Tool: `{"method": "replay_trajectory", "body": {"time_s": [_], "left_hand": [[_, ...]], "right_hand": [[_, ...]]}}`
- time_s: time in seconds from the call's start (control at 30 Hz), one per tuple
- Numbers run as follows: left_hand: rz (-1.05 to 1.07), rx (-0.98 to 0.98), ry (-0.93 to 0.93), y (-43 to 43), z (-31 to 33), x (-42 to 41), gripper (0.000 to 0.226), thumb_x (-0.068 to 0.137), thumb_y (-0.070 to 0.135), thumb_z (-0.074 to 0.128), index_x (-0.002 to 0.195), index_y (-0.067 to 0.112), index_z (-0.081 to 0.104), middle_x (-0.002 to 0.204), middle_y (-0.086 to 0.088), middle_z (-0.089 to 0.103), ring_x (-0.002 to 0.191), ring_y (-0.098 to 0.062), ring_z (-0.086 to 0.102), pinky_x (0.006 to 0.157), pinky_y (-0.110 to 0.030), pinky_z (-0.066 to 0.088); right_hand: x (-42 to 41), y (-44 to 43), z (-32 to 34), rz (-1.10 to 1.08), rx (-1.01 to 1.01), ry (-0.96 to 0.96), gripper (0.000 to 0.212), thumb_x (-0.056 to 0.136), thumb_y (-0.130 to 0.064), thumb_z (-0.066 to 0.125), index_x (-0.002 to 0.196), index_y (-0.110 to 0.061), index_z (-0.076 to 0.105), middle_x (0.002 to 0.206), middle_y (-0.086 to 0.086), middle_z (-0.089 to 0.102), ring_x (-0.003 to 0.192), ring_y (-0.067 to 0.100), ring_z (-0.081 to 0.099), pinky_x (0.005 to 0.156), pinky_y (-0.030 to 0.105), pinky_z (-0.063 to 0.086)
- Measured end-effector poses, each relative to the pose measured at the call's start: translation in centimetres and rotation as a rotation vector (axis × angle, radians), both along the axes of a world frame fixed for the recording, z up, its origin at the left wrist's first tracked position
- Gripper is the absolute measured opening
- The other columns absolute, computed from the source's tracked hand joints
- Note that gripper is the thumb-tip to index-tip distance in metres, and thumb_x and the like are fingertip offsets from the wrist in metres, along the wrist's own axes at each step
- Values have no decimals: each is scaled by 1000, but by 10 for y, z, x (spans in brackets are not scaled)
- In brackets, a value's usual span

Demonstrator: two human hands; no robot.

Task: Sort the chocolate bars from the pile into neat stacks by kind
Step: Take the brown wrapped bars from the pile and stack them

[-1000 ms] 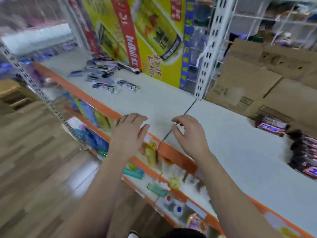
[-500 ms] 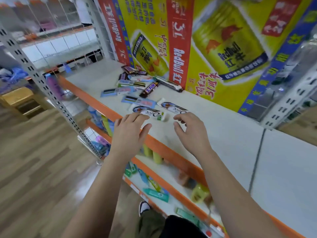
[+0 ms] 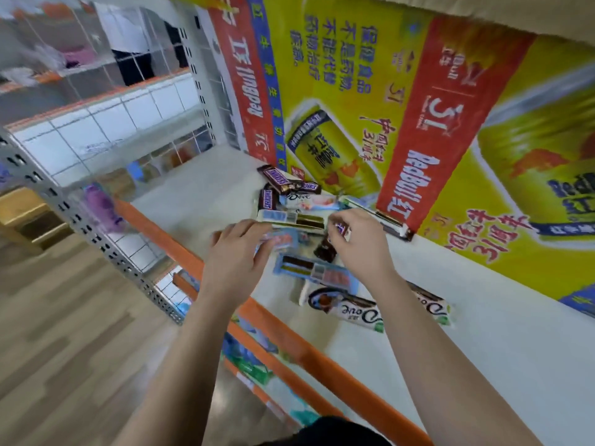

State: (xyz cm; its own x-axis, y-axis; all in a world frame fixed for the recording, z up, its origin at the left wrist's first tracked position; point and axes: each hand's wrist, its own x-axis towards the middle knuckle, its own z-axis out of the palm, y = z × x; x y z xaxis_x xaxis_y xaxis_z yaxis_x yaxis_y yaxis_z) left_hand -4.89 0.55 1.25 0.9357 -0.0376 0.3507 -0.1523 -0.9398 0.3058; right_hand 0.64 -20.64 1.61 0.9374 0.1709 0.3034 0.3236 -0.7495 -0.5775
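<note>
Nearest the orange front lip of the white shelf [image 3: 483,355], a white glossy-wrapped Dove bar [image 3: 346,310] lies flat and face up. A second white Dove bar [image 3: 433,304] lies just beside it, partly behind the right forearm. Being of one kind and apart from the jumble, the two look like the start of a sorted group, though that is a judgement. Just beyond them rests a flat pale-blue bar with a barcode [image 3: 317,272], back side up. Over it work the hands. The left hand [image 3: 238,249] lies with fingers fairly straight and together on a blurred pale-blue wrapper [image 3: 283,239], probably pinning or sliding it so the pile does not scatter. Whether the thumb hooks under it cannot be told. The right hand [image 3: 357,241] pinches a dark brown Snickers-type bar [image 3: 325,249] between thumb and curled fingertips, tilted with one end raised. That grip suits lifting one bar out without dragging its neighbours. Farther back sits the unsorted pile [image 3: 289,204], still mixed: a pale bar with a gold strip [image 3: 299,220], a white-and-pink Dove bar [image 3: 310,201] and several brown Snickers bars [image 3: 277,178] crossing one another. It lies close against the yellow-and-red energy-drink poster [image 3: 354,107] at the back, so most of the sorting appears yet to be done.
</note>
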Motion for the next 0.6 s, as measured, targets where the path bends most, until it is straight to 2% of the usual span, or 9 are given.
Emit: {"method": "replay_trajectory", "body": {"time_s": [0.13, 0.23, 0.33, 0.47, 0.6], "left_hand": [[-20, -16, 33, 31, -10, 40, 34, 93, 39, 39, 115, 25, 60, 114, 2, 62, 101, -26, 59, 85, -40, 39], [-88, -15, 27, 58, -16, 73, 36, 93, 41, 35, 111, 24, 61, 109, 1, 64, 96, -28, 60, 81, -41, 41], [-169, -9, 23, 86, -15, 102, 37, 91, 42, 34, 110, 25, 61, 107, 2, 65, 94, -27, 62, 79, -40, 42], [-230, -26, 23, 118, -14, 134, 41, 91, 44, 34, 111, 23, 63, 106, 2, 65, 94, -25, 62, 78, -39, 43], [-296, -26, 39, 142, -19, 159, 44, 92, 46, 31, 113, 24, 63, 108, 4, 65, 95, -21, 62, 80, -39, 44]], "right_hand": [[29, 31, -4, -29, -18, 18, 22, 91, -21, 58, 109, -11, 67, 104, 7, 64, 93, 22, 58, 72, 25, 37], [56, 58, -8, -59, -39, -9, 20, 91, -20, 59, 105, -11, 69, 104, 8, 68, 96, 23, 60, 75, 24, 38], [82, 86, -8, -116, -46, -1, 18, 90, -22, 60, 102, -11, 70, 99, 8, 70, 91, 23, 62, 75, 30, 48], [113, 119, -18, -226, -97, 52, 23, 89, -35, 59, 95, -15, 69, 89, 6, 69, 83, 26, 61, 64, 37, 50], [130, 133, -28, -356, -133, 120, 30, 84, -40, 65, 104, -17, 67, 95, 9, 69, 90, 33, 58, 72, 41, 50]]}}
